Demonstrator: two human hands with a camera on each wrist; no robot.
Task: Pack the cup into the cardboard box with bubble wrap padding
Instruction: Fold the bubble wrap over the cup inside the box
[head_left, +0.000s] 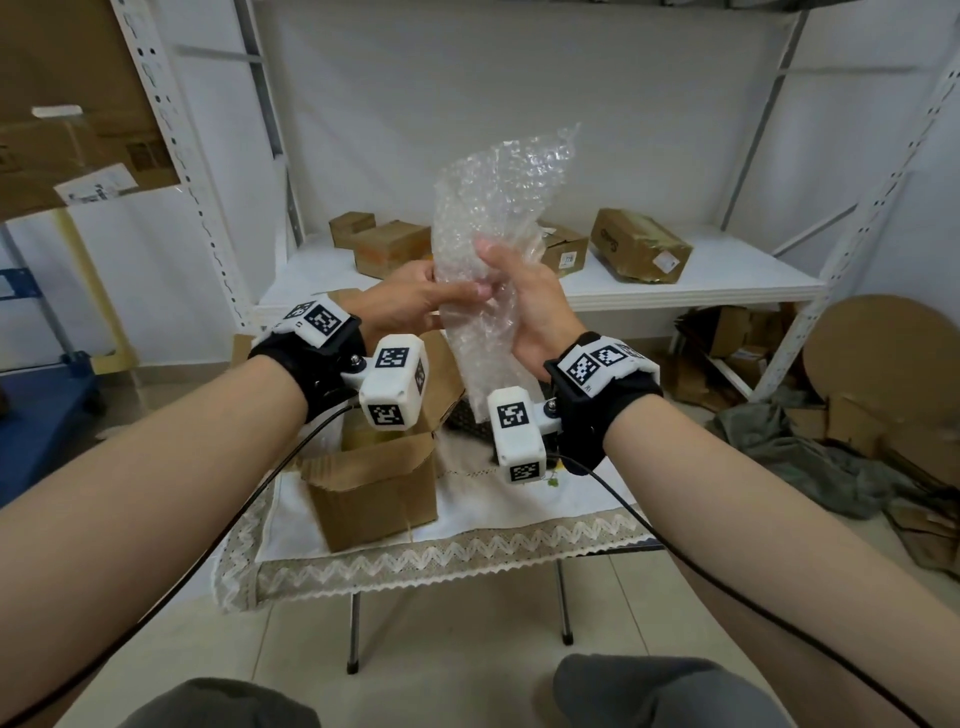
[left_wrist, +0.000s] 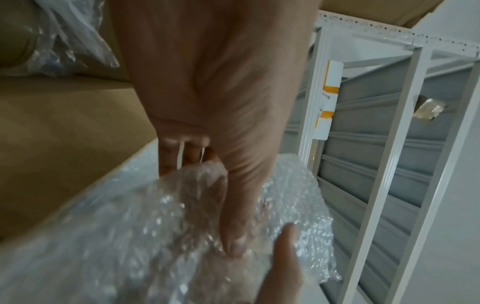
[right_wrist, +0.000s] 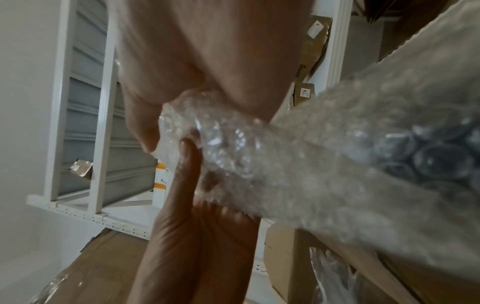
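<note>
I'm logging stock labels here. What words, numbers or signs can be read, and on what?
"778", probably: white label on the open box on the shelf.
Script logo on the right box: too blurred to read.
Label on the upper-left box: too blurred to read.
Wrist tags: black-and-white coded patterns, no words.
Wrap: no print.

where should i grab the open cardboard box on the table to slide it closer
Grip the near front wall of the cardboard box just under its raised flaps, coming from your own side. That face is bare and turned toward you, and the top is open, so fingers can hook over the rim; the far side sits behind both hands.
</note>
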